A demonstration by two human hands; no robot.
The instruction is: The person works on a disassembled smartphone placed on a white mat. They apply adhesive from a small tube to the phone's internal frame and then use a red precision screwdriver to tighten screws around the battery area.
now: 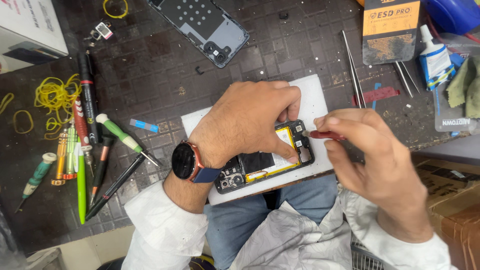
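A: Where is the opened phone (272, 160) located?

B: It is laid on the white pad (320, 97) at the near edge of the dark mat (165, 65), back removed, with a yellow-edged battery exposed.

A: How is the left hand (247, 122) positioned?

B: It is pressed down on the phone, fingers curled, fingertips set on the battery area. A round watch (185, 161) is worn at the wrist.

A: And the right hand (372, 160)?

B: A red-handled screwdriver (322, 135) is pinched between thumb and fingers, its tip held at the phone's upper right corner.

A: What is found nearby?

B: The detached back cover (202, 27) is placed further up the mat. Screwdrivers (90, 145) and yellow rubber bands (55, 95) are grouped to the left, tweezers (352, 70) to the right.
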